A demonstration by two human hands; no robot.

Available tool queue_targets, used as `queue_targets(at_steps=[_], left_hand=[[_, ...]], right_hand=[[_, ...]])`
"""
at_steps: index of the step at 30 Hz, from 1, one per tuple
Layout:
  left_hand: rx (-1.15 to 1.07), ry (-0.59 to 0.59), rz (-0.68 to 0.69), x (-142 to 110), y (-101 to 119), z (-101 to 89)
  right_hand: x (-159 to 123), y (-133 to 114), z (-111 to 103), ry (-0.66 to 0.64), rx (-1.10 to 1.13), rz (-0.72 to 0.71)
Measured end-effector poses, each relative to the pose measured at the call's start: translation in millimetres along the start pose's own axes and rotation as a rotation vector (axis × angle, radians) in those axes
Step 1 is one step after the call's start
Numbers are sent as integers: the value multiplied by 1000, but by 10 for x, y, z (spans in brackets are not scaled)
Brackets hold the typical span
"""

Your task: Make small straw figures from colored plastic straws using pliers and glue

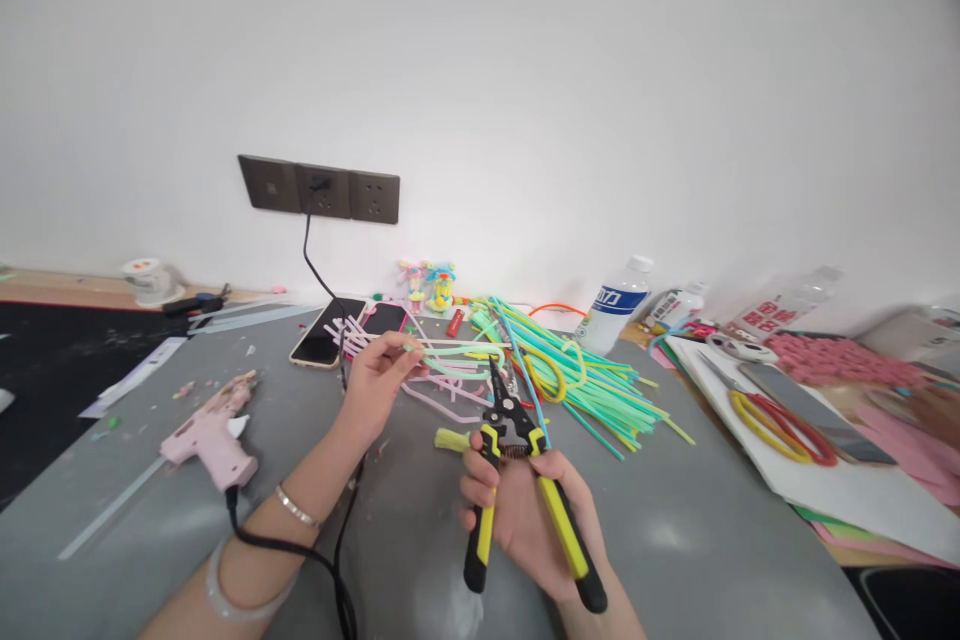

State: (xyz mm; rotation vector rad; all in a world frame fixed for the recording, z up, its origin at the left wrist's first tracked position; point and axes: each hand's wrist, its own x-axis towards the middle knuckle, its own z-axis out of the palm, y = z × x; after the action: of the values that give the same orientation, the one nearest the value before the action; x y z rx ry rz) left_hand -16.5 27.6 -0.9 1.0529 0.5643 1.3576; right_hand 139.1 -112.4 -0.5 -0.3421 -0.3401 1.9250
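Observation:
My left hand pinches one end of a pale green pipe cleaner, which is bent into a loop towards the right. My right hand is wrapped round the yellow-and-black handles of wire strippers. Their handles are spread and the jaws point up, close to the loop's right end. Behind the hands lie lilac pipe cleaners and a large bundle of green and turquoise pipe cleaners. Just left of the strippers, a short yellow-green tuft rests on the grey table.
A pink glue gun lies at left, its black cord running under my left forearm. Two phones and two small figures sit near the wall. A bottle stands behind the bundle; scissors lie on papers at right.

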Motion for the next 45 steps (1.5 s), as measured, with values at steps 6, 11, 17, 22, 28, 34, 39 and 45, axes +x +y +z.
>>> queue_targets(at_steps=[6,11,17,22,28,34,39,45], left_hand=[[50,-53,22,-10,-43,-14],[95,-70,16,-8,-77,-30],[141,-62,5,13,-108,-63],[136,-58,4,3,-73,-39],[133,-110,41,2,-58,-51],[172,-130,93,6,-79,-82],[171,-87,92,20,-78,-86],[164,-75,84,16,-67,-87]], right_hand=[[-64,-47,16,6,0,-47],[-117,-103,26,-4,-6,-63],[-166,-132,-14,-30,-7,-36],[-188,-114,-45,-37,55,-17],[-144,-60,-34,-8,97,13],[-96,-19,-28,39,107,-30],[-136,-45,2,14,71,-19],[-159,-42,7,-3,90,-18]])
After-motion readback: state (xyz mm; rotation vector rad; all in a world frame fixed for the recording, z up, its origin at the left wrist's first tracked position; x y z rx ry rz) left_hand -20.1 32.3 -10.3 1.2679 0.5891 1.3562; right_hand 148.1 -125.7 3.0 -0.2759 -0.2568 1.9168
